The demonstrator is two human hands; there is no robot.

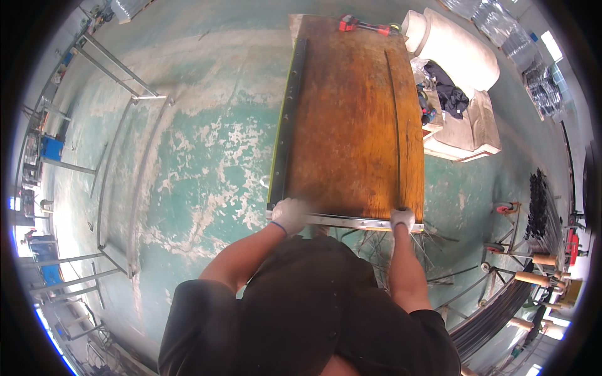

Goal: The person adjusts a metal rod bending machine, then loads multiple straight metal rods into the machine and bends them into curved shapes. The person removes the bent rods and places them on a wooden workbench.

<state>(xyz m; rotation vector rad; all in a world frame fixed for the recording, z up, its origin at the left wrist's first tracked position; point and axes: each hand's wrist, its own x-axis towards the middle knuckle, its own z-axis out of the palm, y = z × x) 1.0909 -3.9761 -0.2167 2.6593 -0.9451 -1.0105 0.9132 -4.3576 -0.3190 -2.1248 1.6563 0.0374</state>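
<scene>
A long wooden workbench stretches away in front of me, with a metal strip along its near edge. My left hand, in a white glove, is at the near left corner, by the end of a dark metal rail with a yellow-green outer edge. Motion smears its fingers, so its grip does not show. At the near right corner my right hand, also gloved, is closed around the near end of a long thin dark strip. That strip lies lengthwise along the bench's right side.
A red cordless tool lies at the bench's far end. To the right are large cream rolls and dark cloth. Metal frames stand on the left. Long dark bars rest on a rack at lower right.
</scene>
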